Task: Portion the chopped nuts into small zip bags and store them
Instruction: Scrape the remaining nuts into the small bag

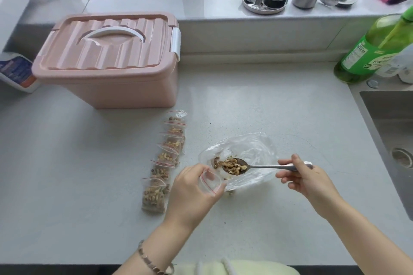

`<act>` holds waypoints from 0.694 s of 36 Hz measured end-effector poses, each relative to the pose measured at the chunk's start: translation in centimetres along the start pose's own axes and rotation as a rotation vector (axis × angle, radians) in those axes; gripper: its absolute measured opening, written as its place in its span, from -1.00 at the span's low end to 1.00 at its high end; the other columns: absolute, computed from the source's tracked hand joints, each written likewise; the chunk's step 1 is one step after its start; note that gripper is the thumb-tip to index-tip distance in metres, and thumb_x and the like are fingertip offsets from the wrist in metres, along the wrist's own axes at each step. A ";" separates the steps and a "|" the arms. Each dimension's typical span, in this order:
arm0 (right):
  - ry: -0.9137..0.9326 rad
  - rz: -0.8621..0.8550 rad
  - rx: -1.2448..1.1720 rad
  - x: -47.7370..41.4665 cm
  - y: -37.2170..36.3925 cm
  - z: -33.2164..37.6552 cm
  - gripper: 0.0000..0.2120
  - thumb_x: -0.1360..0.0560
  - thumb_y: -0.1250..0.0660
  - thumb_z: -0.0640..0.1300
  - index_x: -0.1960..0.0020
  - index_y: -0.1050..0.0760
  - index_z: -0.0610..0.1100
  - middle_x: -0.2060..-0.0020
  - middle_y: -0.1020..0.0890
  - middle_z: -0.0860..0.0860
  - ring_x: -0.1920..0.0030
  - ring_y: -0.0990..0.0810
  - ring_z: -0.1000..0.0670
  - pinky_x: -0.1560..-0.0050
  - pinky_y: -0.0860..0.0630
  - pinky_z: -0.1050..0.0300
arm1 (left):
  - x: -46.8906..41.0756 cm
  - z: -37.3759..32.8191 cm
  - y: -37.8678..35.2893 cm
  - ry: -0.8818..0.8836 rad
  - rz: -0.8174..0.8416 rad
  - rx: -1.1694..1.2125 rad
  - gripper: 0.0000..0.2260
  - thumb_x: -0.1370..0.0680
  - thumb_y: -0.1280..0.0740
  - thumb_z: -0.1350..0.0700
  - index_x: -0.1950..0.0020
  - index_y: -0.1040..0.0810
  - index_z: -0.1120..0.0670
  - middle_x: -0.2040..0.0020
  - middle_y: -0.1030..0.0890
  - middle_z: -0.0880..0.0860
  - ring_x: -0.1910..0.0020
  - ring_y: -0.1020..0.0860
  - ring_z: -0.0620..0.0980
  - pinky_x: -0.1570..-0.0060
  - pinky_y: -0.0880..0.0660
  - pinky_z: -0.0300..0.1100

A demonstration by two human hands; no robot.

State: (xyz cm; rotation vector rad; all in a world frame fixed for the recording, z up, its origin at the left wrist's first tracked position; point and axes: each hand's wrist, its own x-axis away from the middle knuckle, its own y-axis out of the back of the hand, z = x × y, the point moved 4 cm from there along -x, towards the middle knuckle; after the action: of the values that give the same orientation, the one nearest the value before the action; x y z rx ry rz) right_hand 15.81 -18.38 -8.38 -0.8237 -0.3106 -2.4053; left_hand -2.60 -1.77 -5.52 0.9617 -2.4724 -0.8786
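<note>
Left hand [190, 190] pinches zip bag [212, 183], seemingly empty; right hand [310, 176] grips spoon [263, 166], heaped nuts [233, 167] just beside bag mouth.

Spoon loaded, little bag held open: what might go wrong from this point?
1. The spoon is heaped with nuts, and the small zip bag pinched by the left hand has a narrow mouth; pieces may spill onto the counter.
2. The right hand holds the spoon near its handle's end, so a wobble could shed nuts.
3. The filled bags lie close beside the left hand; it might nudge them.
</note>
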 end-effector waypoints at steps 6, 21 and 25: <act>0.092 -0.033 0.003 1.1 0.1 2.7 -0.62 -0.58 -0.10 0.03 0.10 -0.55 -0.22 0.47 -0.62 -0.04 0.47 -0.51 0.09 0.44 -0.43 0.33 | -1.7 1.8 -1.7 0.078 0.036 -0.047 -0.83 -0.37 -0.47 0.07 0.18 -0.51 0.07 0.19 -0.58 -0.03 0.11 -0.52 -0.05 0.16 -0.33 -0.40; 0.319 0.055 0.235 3.3 -4.4 7.4 -0.62 -0.59 -0.12 -0.07 0.24 -0.56 -0.23 0.57 -0.56 -0.05 0.55 -0.46 0.09 0.52 -0.31 0.35 | -1.5 1.9 -2.3 -0.004 -0.003 -0.086 -0.76 -0.34 -0.50 0.13 0.07 -0.54 0.12 0.20 -0.55 -0.03 0.14 -0.50 0.03 0.24 -0.28 -0.35; 0.427 0.105 0.359 4.4 -6.5 7.6 -0.64 -0.58 -0.12 -0.04 0.24 -0.57 -0.16 0.52 -0.60 -0.05 0.50 -0.51 0.10 0.42 -0.35 0.42 | -1.4 1.9 -2.6 -0.029 -0.002 -0.038 -0.74 -0.34 -0.50 0.03 0.08 -0.49 0.04 0.20 -0.57 -0.03 0.16 -0.50 0.00 0.14 -0.40 -0.18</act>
State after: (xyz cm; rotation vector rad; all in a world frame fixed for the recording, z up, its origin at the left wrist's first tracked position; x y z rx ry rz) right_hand 12.83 -12.15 0.08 -0.1556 -0.4926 -2.2594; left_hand -1.27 -1.46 -8.75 0.9453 -2.4702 -0.9433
